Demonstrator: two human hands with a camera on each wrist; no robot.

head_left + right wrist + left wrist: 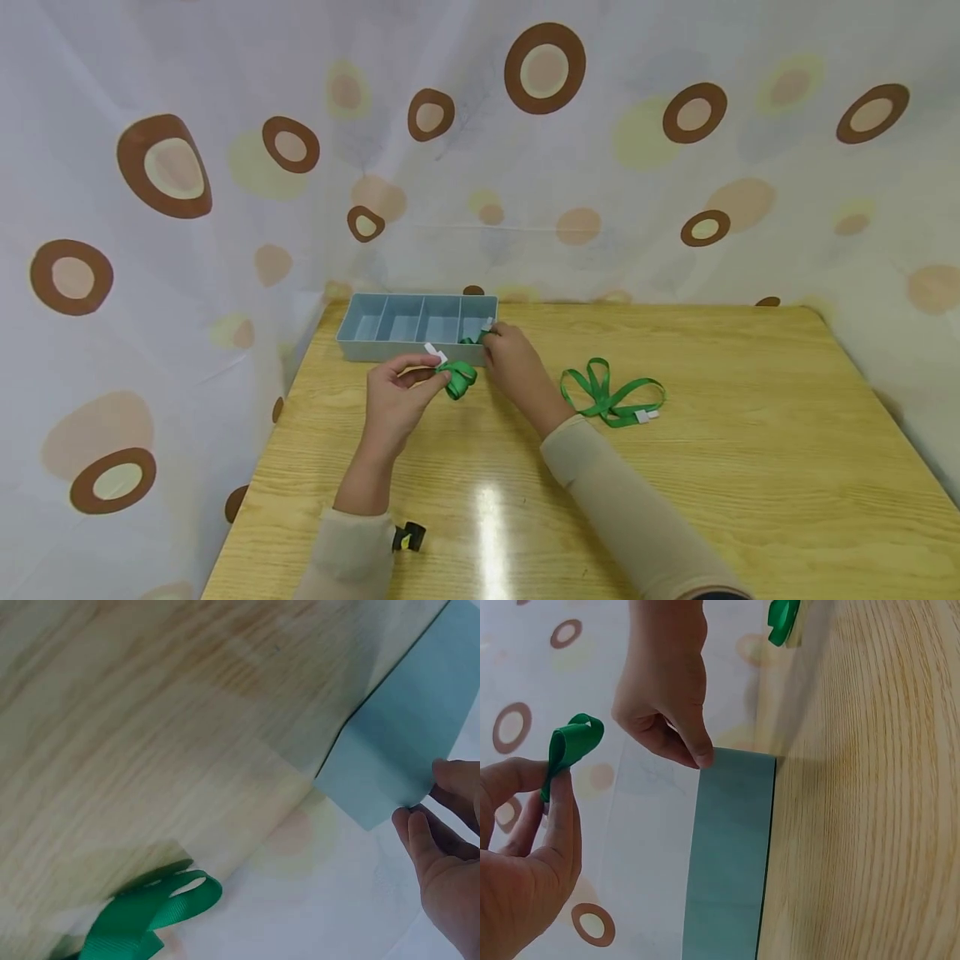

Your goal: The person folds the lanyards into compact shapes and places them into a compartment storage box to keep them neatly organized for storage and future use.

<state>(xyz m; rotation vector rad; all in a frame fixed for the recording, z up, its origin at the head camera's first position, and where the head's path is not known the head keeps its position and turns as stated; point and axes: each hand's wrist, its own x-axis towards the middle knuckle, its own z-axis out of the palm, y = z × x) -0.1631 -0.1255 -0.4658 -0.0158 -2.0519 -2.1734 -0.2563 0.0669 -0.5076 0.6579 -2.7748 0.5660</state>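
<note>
Between the thumb and fingers of my left hand (397, 400) is a bunched green lanyard (459, 379) with a white clip, held in front of the box; in the left wrist view the same lanyard (576, 742) shows as a flattened loop. My right hand (517, 367) grips the right end of the grey-blue divided box (401, 350), thumb and fingertips at its rim in the right wrist view. Inside the rightmost compartment lies another green lanyard (468, 340), its white end showing beside the right fingers and partly hidden by them.
A third green lanyard (611, 400) lies in loose loops on the wooden table (712, 483), right of my right forearm. The box stands near the back edge, close to a patterned curtain (465, 183). A black strap (408, 537) sits by my left cuff.
</note>
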